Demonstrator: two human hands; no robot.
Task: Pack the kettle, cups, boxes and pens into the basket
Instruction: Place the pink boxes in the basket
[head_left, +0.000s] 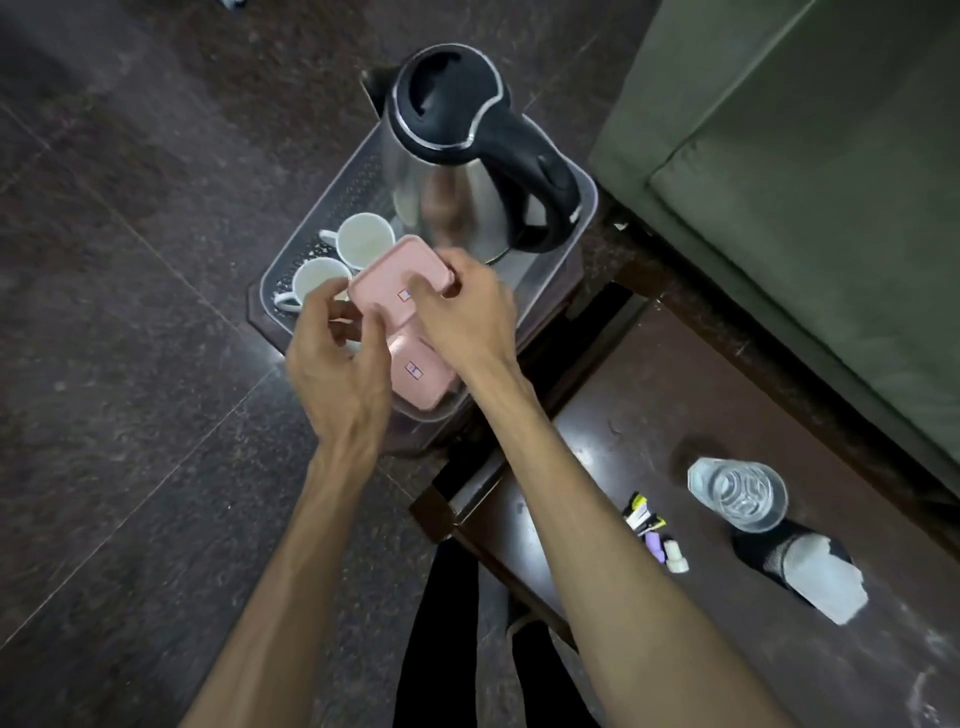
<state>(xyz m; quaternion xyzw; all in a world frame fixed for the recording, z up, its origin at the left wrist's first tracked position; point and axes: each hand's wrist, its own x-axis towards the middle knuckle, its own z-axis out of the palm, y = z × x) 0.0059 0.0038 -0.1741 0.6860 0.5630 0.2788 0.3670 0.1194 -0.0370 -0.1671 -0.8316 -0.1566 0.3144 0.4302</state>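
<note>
A clear plastic basket (306, 228) stands on a small dark stool. In it are a steel kettle (457, 150) with a black lid and handle, and two white cups (363, 240) (316, 276) on the left. A pink box (421, 379) lies flat at the basket's near end. A second pink box (390, 278) is held tilted above it. My right hand (467, 312) grips its right edge, and my left hand (337, 364) pinches its near-left corner. Several pens (654, 530) lie on the dark table to the right.
A water bottle (737, 496) and a black-and-white object (810, 566) stand on the dark table (623, 415) beside the pens. A green sofa (805, 182) fills the upper right. Dark stone floor (130, 260) lies to the left.
</note>
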